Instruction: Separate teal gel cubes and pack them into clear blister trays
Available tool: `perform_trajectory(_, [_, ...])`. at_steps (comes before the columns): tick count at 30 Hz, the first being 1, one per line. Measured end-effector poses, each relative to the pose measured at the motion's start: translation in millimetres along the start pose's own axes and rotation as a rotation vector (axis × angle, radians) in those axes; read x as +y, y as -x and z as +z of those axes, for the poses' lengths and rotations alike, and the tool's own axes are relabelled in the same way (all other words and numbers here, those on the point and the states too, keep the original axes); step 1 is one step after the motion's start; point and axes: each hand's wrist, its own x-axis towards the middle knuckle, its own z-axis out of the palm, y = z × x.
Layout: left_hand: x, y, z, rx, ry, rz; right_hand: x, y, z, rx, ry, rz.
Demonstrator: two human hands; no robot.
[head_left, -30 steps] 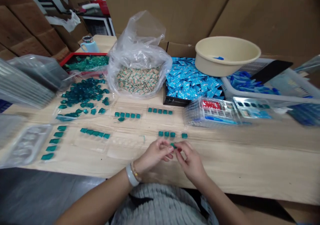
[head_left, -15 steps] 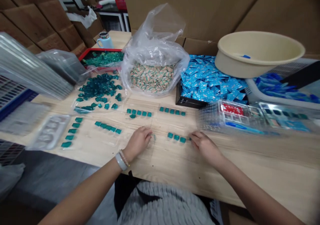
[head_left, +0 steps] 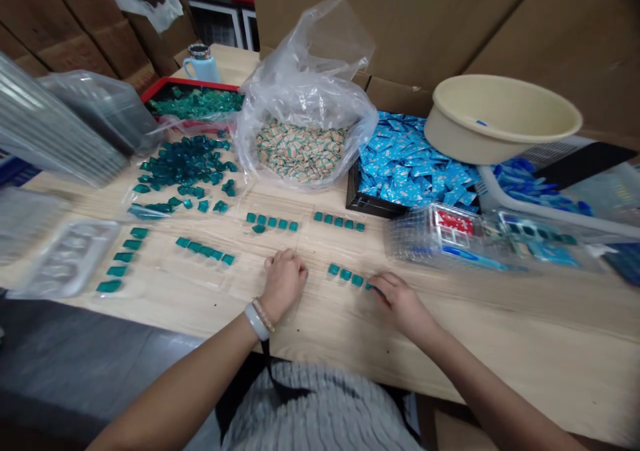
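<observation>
My left hand [head_left: 284, 279] rests on the wooden table [head_left: 500, 317] with its fingers curled under, on a clear plastic tray that is hard to make out. My right hand [head_left: 400, 299] lies to the right, its fingertips pinching a small teal block [head_left: 369, 286] at the right end of a short row of teal blocks [head_left: 345, 275]. More rows of teal blocks [head_left: 273, 223] sit in clear trays further back. A heap of loose teal blocks [head_left: 183, 167] lies at the left.
A clear bag of small packets [head_left: 300, 151] stands behind the rows, beside a black box of blue sachets [head_left: 405, 171]. A beige basin [head_left: 500, 117] sits at the back right. Stacked clear trays [head_left: 60, 131] lie left, filled clear packs [head_left: 450, 234] right.
My hands were together near the table's front edge, handling a teal block. They have parted and moved forward: the left onto the table, the right to the end of the row.
</observation>
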Motion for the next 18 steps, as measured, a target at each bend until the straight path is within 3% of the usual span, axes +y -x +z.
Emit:
perform_trajectory(5, [0.4, 5.2, 6.2, 0.091, 0.02, 0.028, -1.4, 6.1, 12.1, -0.007, 0.106, -0.03])
perform_trajectory(9, [-7.6, 10.8, -6.2, 0.123, 0.205, 0.08, 5.3, 11.9, 23.6, 0.092, 0.12, -0.011])
perform_trajectory(13, [-26.2, 5.5, -40.9, 0.184, 0.414, 0.128, 15.8, 15.2, 29.3, 0.234, 0.124, 0.012])
perform_trajectory(18, [-49.7, -18.1, -101.2, 0.37, 0.492, 0.209, 32.4, 20.4, 17.3, 0.408, 0.1, 0.062])
